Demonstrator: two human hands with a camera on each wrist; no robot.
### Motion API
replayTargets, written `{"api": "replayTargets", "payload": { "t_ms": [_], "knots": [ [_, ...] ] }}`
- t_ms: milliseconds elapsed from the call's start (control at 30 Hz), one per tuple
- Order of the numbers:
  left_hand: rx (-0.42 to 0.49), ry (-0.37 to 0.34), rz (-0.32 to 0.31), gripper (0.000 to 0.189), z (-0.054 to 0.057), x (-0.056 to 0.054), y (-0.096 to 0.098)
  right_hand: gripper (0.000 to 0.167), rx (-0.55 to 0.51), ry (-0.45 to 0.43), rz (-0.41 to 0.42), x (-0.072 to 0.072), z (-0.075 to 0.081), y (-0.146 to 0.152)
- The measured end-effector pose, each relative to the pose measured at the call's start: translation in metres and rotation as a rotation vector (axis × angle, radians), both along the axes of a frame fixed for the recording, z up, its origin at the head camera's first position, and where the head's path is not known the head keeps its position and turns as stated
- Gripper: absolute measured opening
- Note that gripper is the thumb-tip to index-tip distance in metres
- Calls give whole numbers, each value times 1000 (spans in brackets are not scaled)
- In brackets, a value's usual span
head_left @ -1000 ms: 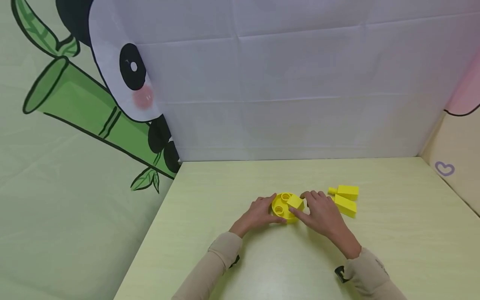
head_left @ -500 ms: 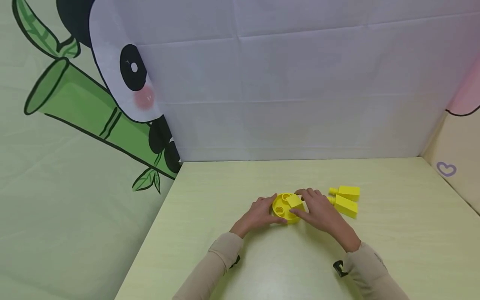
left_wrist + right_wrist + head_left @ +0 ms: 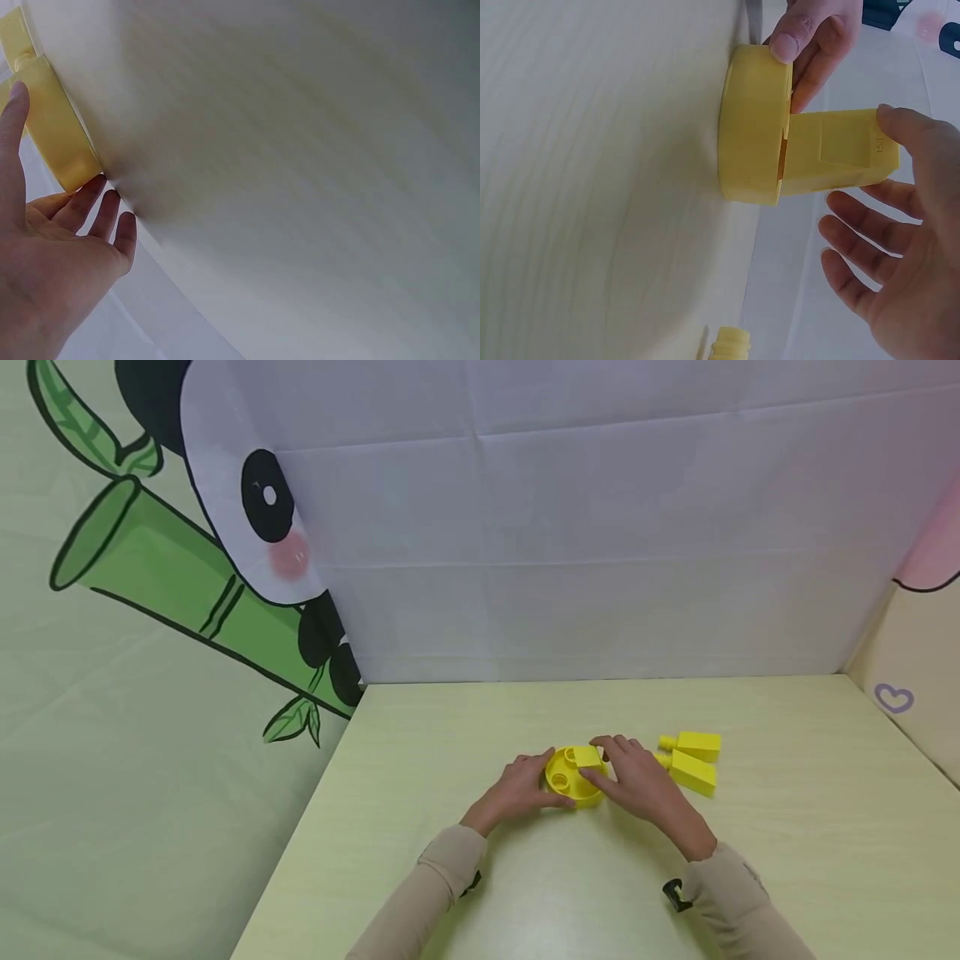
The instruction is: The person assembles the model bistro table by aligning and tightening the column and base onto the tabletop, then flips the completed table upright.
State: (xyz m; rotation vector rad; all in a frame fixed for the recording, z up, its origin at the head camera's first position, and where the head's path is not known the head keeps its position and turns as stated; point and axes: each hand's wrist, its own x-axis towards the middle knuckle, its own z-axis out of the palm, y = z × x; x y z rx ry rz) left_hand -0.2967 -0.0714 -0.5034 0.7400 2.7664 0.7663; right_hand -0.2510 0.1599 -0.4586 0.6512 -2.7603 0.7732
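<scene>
A round yellow base (image 3: 579, 790) with raised ring sockets lies on the table in the head view. My left hand (image 3: 522, 787) grips it from the left side, thumb at the near rim and fingers around the far rim. A yellow block (image 3: 840, 150) stands upright on the base's right part, its lower end inside the rim. With thumb and index finger my right hand (image 3: 640, 782) pinches that block near its top. The other fingers of this hand spread below in the right wrist view. Whatever joins block and base is hidden inside the rim.
Two more yellow blocks with ribbed pegs, a far one (image 3: 699, 745) and a nearer one (image 3: 692, 773), lie on the table (image 3: 795, 827) just right of my right hand. A white cloth backdrop (image 3: 600, 552) rises behind the table's far edge.
The block has turned on the base and its top now sits squarer and slightly farther back. My right hand has shifted slightly left and away with it; the left hand stays put.
</scene>
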Motion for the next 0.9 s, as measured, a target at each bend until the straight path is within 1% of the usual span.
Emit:
{"api": "replayTargets", "payload": {
  "t_ms": [133, 200, 333, 433, 567, 700, 800, 900],
  "knots": [
    [3, -4, 2, 99, 0, 0, 0, 53, 13, 13, -15, 0, -2, 0],
    [7, -6, 2, 99, 1, 1, 0, 51, 23, 46, -28, -1, -3, -1],
    [0, -4, 4, 98, 2, 1, 1, 46, 44, 95, -84, -2, -3, -3],
    [-7, -1, 5, 98, 3, 1, 1, 48, 58, 91, -115, -2, -2, -4],
    [-1, -7, 10, 98, 1, 0, 1, 49, 57, 83, -119, -1, -1, -6],
    [-5, -10, 19, 99, 0, 0, 1, 45, 61, 111, -154, -1, -3, -7],
    [-9, -6, 16, 99, 1, 0, 1, 46, 66, 122, -189, -1, -3, -8],
    [-12, -3, 14, 99, 1, 0, 1, 46, 67, 121, -199, -1, -3, -8]
  ]
}}
